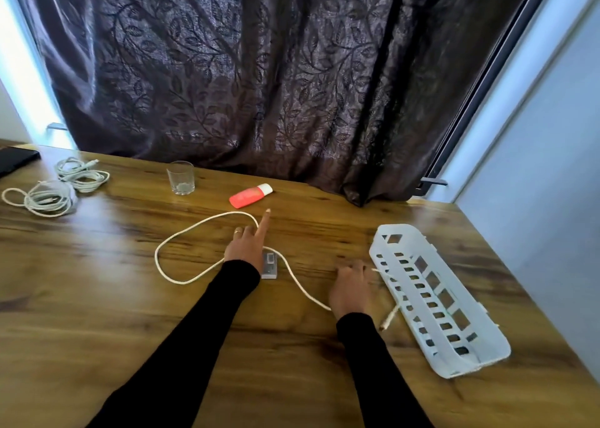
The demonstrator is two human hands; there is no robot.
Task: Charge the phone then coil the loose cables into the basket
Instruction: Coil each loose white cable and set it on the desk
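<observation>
While the left hand [248,246] points its index finger straight out with the other fingers curled over a small charger block [269,267], the right hand [350,289] pinches the white cable [191,229] just beside the white basket [436,301]. Two coiled cables [55,187] and a dark phone [16,161] lie far left on the wooden table [130,314].

Phone [16,160] cut by left edge

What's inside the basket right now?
The white basket looks empty; only wooden table shows through its slots. A cable end lies outside beside its near wall. The right hand covers where that cable runs.
</observation>
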